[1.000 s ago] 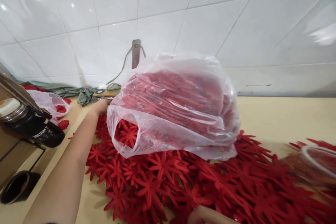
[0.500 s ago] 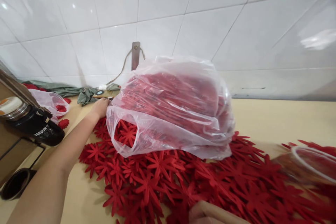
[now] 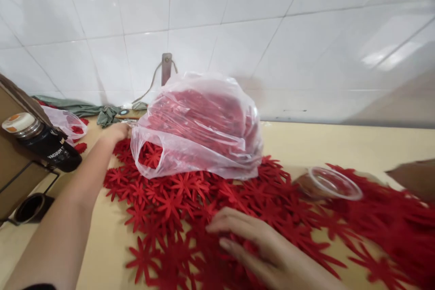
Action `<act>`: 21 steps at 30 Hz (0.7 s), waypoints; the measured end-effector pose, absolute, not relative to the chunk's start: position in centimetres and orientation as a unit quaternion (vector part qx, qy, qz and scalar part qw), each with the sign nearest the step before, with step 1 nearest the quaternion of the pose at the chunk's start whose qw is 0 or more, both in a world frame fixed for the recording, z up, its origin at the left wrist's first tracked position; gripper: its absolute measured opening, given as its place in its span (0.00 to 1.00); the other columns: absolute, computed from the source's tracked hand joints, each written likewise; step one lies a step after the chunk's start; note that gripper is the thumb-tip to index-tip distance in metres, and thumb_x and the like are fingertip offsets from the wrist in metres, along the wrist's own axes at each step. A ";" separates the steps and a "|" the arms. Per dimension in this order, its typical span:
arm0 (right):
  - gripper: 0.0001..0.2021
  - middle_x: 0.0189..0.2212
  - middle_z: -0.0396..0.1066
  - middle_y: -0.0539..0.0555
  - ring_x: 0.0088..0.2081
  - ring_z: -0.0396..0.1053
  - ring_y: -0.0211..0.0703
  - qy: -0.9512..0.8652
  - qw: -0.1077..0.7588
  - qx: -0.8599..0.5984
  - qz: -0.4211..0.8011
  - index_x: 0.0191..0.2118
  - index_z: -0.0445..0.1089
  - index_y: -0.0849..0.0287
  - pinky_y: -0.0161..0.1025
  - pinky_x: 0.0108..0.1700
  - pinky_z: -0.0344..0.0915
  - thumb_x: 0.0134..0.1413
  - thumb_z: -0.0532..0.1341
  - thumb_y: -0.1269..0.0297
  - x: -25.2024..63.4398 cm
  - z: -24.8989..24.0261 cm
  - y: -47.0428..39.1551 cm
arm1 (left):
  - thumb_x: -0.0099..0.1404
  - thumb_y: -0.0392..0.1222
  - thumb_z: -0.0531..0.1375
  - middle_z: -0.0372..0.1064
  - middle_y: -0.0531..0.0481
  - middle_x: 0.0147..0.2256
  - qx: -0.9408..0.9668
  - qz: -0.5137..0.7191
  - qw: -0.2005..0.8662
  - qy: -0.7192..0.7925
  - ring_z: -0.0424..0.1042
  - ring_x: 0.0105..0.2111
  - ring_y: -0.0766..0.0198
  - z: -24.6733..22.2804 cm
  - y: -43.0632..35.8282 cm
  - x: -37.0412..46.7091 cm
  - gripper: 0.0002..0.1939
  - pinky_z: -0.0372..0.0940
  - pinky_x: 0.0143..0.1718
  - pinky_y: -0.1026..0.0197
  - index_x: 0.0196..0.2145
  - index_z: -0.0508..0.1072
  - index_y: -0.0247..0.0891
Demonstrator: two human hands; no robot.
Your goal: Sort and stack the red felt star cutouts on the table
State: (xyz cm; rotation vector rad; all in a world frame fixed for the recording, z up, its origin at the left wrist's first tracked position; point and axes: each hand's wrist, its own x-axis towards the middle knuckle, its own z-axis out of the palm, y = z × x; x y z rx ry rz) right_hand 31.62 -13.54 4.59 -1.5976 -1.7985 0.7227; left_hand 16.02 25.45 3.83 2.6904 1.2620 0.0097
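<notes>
A clear plastic bag (image 3: 204,140) full of red pieces rests on a heap of red flower-shaped cutouts (image 3: 170,204). At the bag's left end, near its handle opening, my left hand (image 3: 119,131) reaches away from me. Its fingertips are hidden, so what they touch does not show. Lower down, my right hand (image 3: 251,240) lies over the flower cutouts with palm downward. Its fingers are stretched and slightly bent, thumb apart, with red cutouts showing beneath them.
A black vacuum flask (image 3: 56,149) leans at the left beside a cardboard box (image 3: 20,154) and a dark cup-like holder (image 3: 32,208). To the right lies a clear plastic tub (image 3: 326,186) among more cutouts. A dark brown shape (image 3: 414,176) enters at the right edge. White tiled wall (image 3: 210,41) stands behind.
My right hand has come further into view, up and over the cutouts. My left hand stays by the bag's left end. The view has shifted, bringing in more on the right.
</notes>
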 end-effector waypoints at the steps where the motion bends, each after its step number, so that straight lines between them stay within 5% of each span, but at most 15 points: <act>1: 0.10 0.37 0.70 0.55 0.39 0.69 0.39 -0.682 0.304 -0.607 0.273 0.40 0.69 0.55 0.34 0.41 0.67 0.58 0.51 0.64 31.7 4.5 -13.5 | 0.55 0.42 0.54 0.68 0.33 0.47 0.893 0.000 0.069 0.444 0.68 0.47 0.47 4.6 24.7 15.3 0.20 0.58 0.50 0.51 0.44 0.72 0.33; 8: 0.10 0.37 0.69 0.57 0.42 0.66 0.44 -0.689 0.304 -0.643 0.142 0.40 0.69 0.59 0.43 0.47 0.63 0.57 0.52 0.67 32.6 3.3 -14.4 | 0.60 0.45 0.47 0.72 0.50 0.44 0.880 0.127 0.055 0.454 0.70 0.43 0.59 7.8 12.4 9.1 0.21 0.62 0.48 0.60 0.47 0.71 0.41; 12: 0.09 0.38 0.69 0.59 0.44 0.63 0.49 -0.671 0.290 -0.681 0.039 0.40 0.69 0.60 0.49 0.50 0.59 0.55 0.55 0.65 32.9 2.3 -15.1 | 0.59 0.47 0.50 0.74 0.50 0.40 0.875 0.181 0.167 0.418 0.71 0.40 0.61 6.0 2.9 6.5 0.19 0.63 0.47 0.60 0.44 0.72 0.40; 18: 0.22 0.47 0.64 0.65 0.50 0.56 0.58 -0.663 0.221 -0.714 -0.044 0.51 0.64 0.65 0.51 0.50 0.57 0.51 0.59 0.59 30.6 1.9 -11.3 | 0.59 0.44 0.51 0.68 0.46 0.48 0.856 0.250 0.281 0.354 0.65 0.49 0.60 2.2 -7.0 8.3 0.16 0.57 0.55 0.56 0.41 0.73 0.40; 21: 0.17 0.45 0.64 0.65 0.49 0.55 0.58 -0.656 0.184 -0.729 -0.061 0.48 0.66 0.63 0.52 0.48 0.57 0.53 0.57 0.63 29.3 1.8 -8.9 | 0.58 0.43 0.53 0.68 0.46 0.47 0.801 0.319 0.370 0.347 0.65 0.49 0.59 1.7 -9.8 10.0 0.13 0.56 0.56 0.55 0.39 0.74 0.43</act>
